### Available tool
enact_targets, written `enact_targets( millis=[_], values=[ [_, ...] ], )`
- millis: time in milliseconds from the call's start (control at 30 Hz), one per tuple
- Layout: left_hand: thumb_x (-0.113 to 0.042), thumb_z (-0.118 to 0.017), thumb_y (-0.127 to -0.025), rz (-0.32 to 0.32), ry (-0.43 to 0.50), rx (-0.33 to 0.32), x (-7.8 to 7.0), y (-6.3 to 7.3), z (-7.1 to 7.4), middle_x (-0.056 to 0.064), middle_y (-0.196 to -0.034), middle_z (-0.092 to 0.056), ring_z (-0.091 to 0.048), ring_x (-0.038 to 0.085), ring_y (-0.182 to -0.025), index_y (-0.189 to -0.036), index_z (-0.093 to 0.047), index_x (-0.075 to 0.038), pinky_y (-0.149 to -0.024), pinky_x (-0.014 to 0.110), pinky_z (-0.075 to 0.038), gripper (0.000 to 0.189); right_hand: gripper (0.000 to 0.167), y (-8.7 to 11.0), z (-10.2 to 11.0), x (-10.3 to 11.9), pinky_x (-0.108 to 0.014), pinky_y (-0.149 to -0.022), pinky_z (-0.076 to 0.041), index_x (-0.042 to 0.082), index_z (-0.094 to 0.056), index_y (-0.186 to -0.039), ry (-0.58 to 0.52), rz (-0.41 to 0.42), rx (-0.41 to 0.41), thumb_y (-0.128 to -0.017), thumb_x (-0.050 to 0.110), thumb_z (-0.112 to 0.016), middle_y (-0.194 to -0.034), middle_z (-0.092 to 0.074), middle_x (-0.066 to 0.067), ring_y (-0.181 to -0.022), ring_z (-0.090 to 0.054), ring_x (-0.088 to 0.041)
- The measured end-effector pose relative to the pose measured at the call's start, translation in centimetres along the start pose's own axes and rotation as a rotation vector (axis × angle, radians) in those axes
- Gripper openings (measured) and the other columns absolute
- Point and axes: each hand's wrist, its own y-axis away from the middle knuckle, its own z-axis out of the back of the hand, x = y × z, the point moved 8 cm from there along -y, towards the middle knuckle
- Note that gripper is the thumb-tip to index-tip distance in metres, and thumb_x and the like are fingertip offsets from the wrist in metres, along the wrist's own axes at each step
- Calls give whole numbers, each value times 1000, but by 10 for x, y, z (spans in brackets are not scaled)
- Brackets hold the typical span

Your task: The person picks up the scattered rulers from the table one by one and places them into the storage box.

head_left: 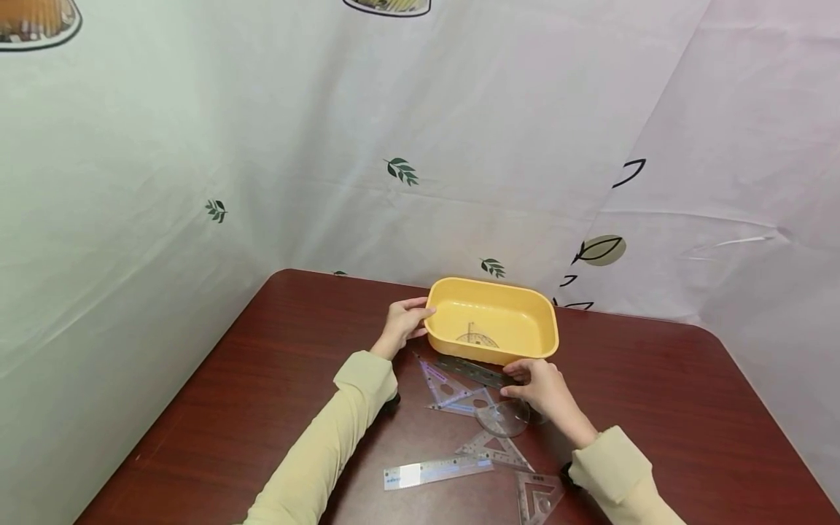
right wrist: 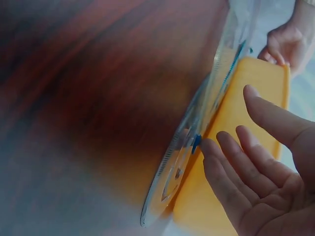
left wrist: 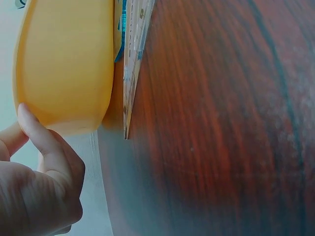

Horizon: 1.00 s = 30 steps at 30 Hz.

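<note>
A yellow plastic basin (head_left: 499, 292) stands near the table's back edge, a clear protractor (head_left: 477, 339) inside it. My left hand (head_left: 403, 321) pinches the basin's left rim between thumb and fingers; the left wrist view shows this hand (left wrist: 47, 172) at the basin's end. My right hand (head_left: 539, 386) hovers by the front right of the basin, beside the end of a dark ruler (head_left: 469, 370). In the right wrist view its fingers are relaxed and spread apart, the thumb away from them. Whether a fingertip touches the ruler I cannot tell.
Before the basin lie purplish set squares (head_left: 441, 383), a clear round-edged protractor (head_left: 504, 418) and a clear set square (head_left: 495, 446). Nearer me are a clear straight ruler (head_left: 436, 472) and another set square (head_left: 539, 496). A patterned white cloth (head_left: 315, 182) hangs behind the dark red table (head_left: 262, 350).
</note>
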Motion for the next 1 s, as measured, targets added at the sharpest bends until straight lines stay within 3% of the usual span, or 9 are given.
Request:
enact_targets(
  millis=[167,567,1000],
  values=[
    [-13,-72,-85,-3,-1,4,-1,0,0,18,-111,-70,-62,5,-59,-126,-63,-8,-50,15,-54,43,31,1,-2,3,-45,-78,-57,2,-72,-98,53,23,-19,-70,7,-84,-99,-73,-13,-92,-69,-28],
    [-13,-72,-85,-3,2,-3,-3,1,0,19,-114,-68,-66,8,-67,-126,-63,-7,-50,15,-55,42,28,1,-11,6,-36,-67,-57,0,-72,-100,144,11,39,-73,1,-80,-96,-72,-12,-83,-67,-24],
    [-12,-72,-86,-11,3,0,-3,5,0,18,-115,-68,-63,4,-61,-126,-63,-6,-51,15,-55,41,23,-2,-15,1,-39,-75,-54,3,-70,-92,150,-34,116,-72,4,-82,-85,-66,-3,-83,-61,-18]
  ],
)
